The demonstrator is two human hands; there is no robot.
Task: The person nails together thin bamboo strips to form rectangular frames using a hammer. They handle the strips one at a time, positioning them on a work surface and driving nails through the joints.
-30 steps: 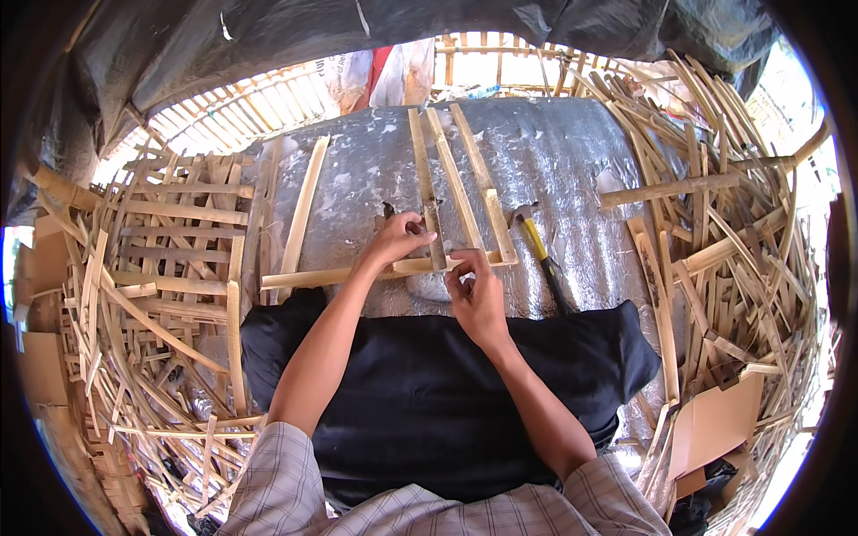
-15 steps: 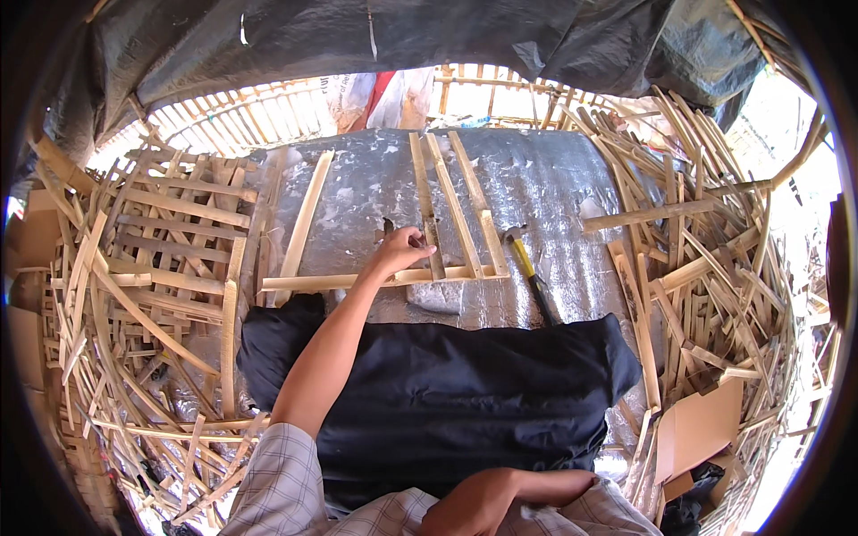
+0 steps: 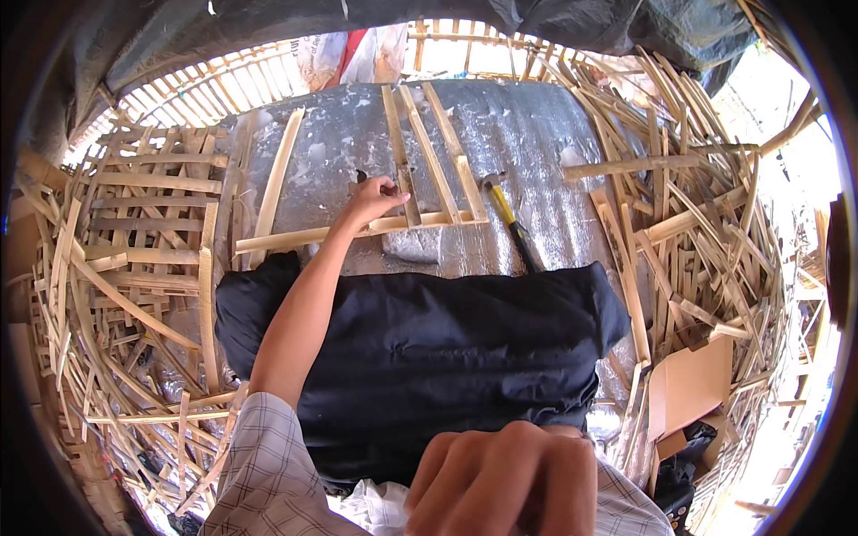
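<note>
At the left lies a lattice of flat bamboo strips (image 3: pixel 159 204), dull brown. Next to it, on a crinkled silver sheet (image 3: pixel 335 134) with whitish worn patches, one pale strip (image 3: pixel 278 179) stands slanting. Behind, a whitish sack (image 3: pixel 380 61) with a red band carries a few dark printed letters, seen only in part.

The bamboo frame is on the silver sheet, just beyond a black cloth bundle (image 3: pixel 429 344). Its crosspiece (image 3: pixel 299 238) is light yellow and runs almost sideways. The left hand (image 3: pixel 371 198) is above it, with fingers bent at the first upright (image 3: pixel 395 134), which is brownish and stained dark in its lower part; I cannot tell if thumb and fingers are closed on it. Two more uprights (image 3: pixel 431 154) meet the crosspiece to the right, the last one with a paler lower piece.

The right hand (image 3: pixel 505 478) is very near to the camera, with bent fingers; its grip cannot be told. Farther right lie a hammer (image 3: pixel 504 207) with yellow and black handle, a heap of split bamboo (image 3: pixel 706 237) and brown cardboard (image 3: pixel 690 386).
</note>
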